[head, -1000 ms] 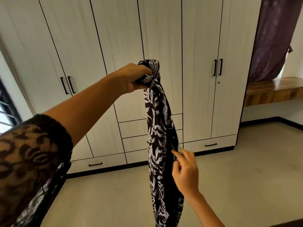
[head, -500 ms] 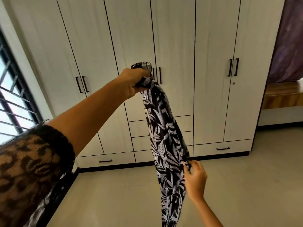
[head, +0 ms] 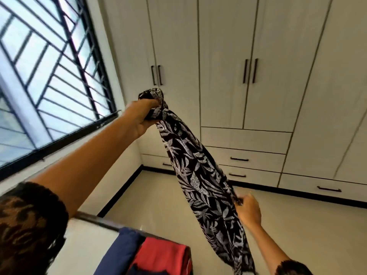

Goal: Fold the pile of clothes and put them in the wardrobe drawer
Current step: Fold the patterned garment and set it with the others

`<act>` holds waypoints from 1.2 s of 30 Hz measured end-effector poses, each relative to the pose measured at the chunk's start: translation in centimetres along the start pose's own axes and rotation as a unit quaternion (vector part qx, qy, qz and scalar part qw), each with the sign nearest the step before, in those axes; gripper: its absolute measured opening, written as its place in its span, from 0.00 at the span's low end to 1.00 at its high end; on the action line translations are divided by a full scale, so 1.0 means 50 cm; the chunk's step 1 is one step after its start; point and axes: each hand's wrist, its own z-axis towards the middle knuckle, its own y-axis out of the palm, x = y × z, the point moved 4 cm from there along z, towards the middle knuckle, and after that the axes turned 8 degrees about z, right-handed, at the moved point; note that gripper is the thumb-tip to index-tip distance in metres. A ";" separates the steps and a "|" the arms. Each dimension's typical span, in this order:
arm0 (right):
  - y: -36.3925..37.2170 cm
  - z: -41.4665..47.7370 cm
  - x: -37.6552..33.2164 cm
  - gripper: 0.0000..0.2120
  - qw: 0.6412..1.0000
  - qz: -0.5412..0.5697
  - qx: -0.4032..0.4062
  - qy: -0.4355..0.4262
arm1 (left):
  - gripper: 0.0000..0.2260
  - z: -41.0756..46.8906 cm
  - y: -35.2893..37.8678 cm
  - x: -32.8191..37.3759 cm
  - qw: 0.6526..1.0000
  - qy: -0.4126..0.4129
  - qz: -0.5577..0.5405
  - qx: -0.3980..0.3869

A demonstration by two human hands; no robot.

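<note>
White wardrobe behind. Left hand fingers fisted round bunched top of leaf-print garment; right hand pinches its edge lower down.

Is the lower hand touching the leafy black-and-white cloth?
Touching. The head view shows the right hand pinching the edge of the leaf-print cloth, with no gap between them.

Daylight enters through the barred window on my left, and the room is bright and evenly lit. The window bars and my right hand show motion blur. The leaf-print garment reads sharp below my left hand. The wardrobe lines lean toward the frame edges. The floor carries a soft sheen.
</note>
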 end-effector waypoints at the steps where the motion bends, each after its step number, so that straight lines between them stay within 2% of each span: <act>1: 0.017 -0.005 -0.003 0.06 1.000 -0.017 -0.009 0.015 | 0.05 -0.002 -0.037 -0.001 1.000 0.004 -0.004 0.022; 5: 0.087 -0.029 -0.050 0.06 0.999 -0.014 -0.031 0.041 | 0.03 -0.026 -0.210 0.001 0.995 0.019 -0.013 0.100; 10: 0.185 -0.101 -0.187 0.09 0.974 0.181 -0.131 0.040 | 0.05 -0.086 -0.433 0.002 0.985 0.021 -0.019 0.171; 12: 0.228 -0.164 -0.237 0.06 0.973 0.143 -0.182 -0.009 | 0.06 -0.122 -0.506 0.015 0.981 0.035 -0.021 0.187; 14: 0.291 -0.273 -0.274 0.08 0.962 0.052 -0.252 -0.089 | 0.06 -0.165 -0.576 0.035 0.981 0.057 -0.037 0.183; 18: 0.432 -0.593 -0.298 0.13 0.886 -0.044 -0.402 -0.228 | 0.07 -0.261 -0.714 0.090 0.979 0.091 0.011 0.183; 22: 0.554 -0.838 -0.347 0.09 0.868 -0.006 -0.438 -0.233 | 0.10 -0.349 -0.830 0.133 0.974 0.109 0.084 0.182; 25: 0.611 -0.959 -0.410 0.10 0.868 -0.003 -0.435 -0.240 | 0.06 -0.410 -0.900 0.158 0.971 0.114 0.102 0.184; 31: 0.660 -1.103 -0.532 0.23 0.867 0.096 -0.413 -0.260 | 0.05 -0.516 -1.019 0.196 0.955 0.137 0.114 0.235; 36: 0.706 -1.150 -0.606 0.19 0.850 0.155 -0.430 -0.261 | 0.02 -0.586 -1.105 0.226 0.939 0.143 0.122 0.289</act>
